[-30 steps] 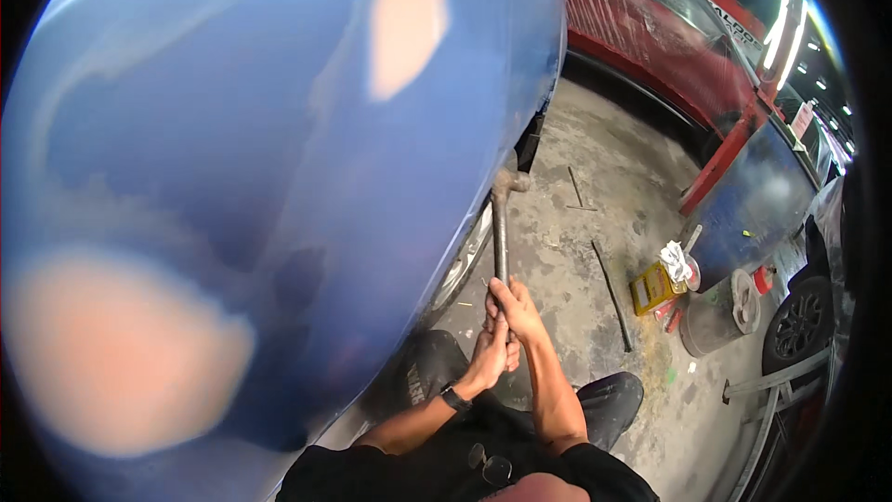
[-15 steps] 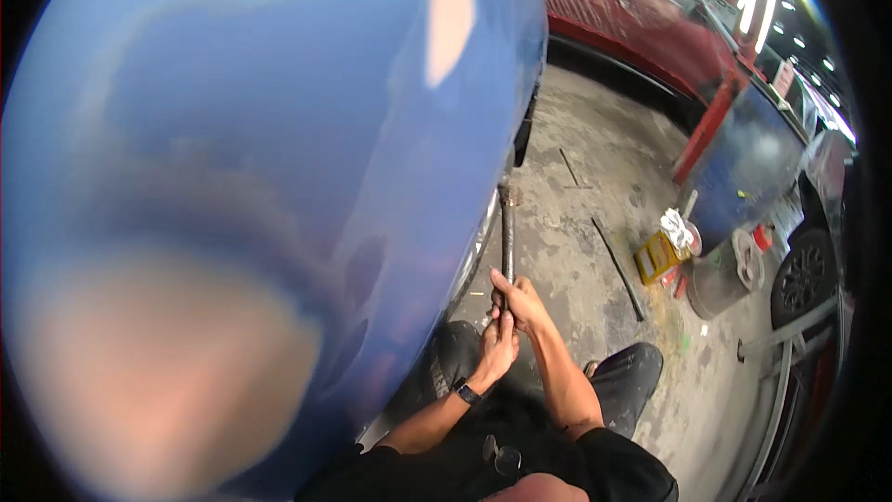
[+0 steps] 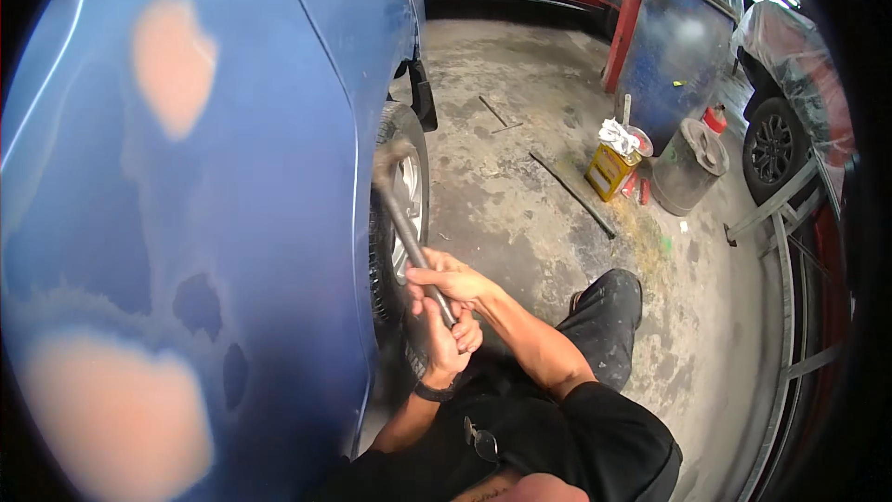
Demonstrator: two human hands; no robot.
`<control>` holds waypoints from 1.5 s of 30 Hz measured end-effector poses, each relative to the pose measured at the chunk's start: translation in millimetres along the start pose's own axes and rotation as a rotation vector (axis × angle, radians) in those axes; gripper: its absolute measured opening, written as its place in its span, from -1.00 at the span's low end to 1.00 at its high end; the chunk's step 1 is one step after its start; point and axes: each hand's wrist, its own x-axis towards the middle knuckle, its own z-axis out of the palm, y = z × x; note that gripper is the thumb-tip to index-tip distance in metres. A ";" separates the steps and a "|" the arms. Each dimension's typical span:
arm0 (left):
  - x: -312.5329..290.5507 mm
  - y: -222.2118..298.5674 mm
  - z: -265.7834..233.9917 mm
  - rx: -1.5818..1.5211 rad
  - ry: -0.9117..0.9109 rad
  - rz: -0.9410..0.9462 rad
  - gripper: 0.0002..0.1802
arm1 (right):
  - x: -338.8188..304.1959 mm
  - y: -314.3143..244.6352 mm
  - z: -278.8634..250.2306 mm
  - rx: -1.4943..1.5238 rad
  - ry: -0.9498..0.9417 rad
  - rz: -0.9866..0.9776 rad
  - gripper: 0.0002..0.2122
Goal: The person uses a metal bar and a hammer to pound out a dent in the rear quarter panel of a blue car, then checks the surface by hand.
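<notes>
Both my hands are closed round the metal handle of a long hammer [image 3: 409, 232], its blurred head raised beside the car's wheel. My left hand [image 3: 450, 342], with a dark watch at its wrist, grips the lower end of the handle. Just above it, my right hand [image 3: 453, 281] wraps the shaft with the thumb laid along it. Close on the left stands a blue car body panel [image 3: 279, 204] with sanded, pale tan patches. Past its edge shows the wheel [image 3: 409, 195], with a black tyre and silver rim, partly hidden by the hammer and hands.
On the stained concrete floor lie a long dark bar [image 3: 574, 195] and a thin T-shaped rod [image 3: 494, 112]. To the right are a yellow can [image 3: 609, 174] topped with white cloth, a grey drum [image 3: 688, 167], a blue bin [image 3: 674, 56] and a metal frame [image 3: 785, 270].
My hands and the hammer have moved left and tilted, the hammer's head now leaning toward the car. The view has shifted right, bringing the wheel into sight.
</notes>
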 end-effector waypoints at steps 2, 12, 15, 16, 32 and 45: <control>-1.4 5.6 -9.6 -0.136 -0.121 0.033 -0.39 | 6.9 -8.0 6.7 -0.076 -0.081 0.171 -0.81; -16.1 22.6 -10.7 0.118 0.299 0.034 -0.42 | 21.4 17.0 9.6 -0.339 -0.030 0.108 -0.81; -18.9 18.2 -22.3 0.273 0.437 0.117 -0.40 | 24.2 45.8 11.8 -0.188 -0.051 0.035 -0.82; -18.0 15.4 -24.9 0.277 0.445 0.130 -0.40 | 26.3 59.1 7.4 -0.157 -0.059 -0.014 -0.79; 6.6 -22.5 24.2 0.191 0.684 0.212 -0.31 | 19.1 57.9 -33.9 -0.033 -0.251 0.162 -0.59; 26.1 -50.2 24.3 0.068 0.662 0.276 -0.31 | 10.9 38.3 -49.2 -0.176 -0.187 0.199 -0.57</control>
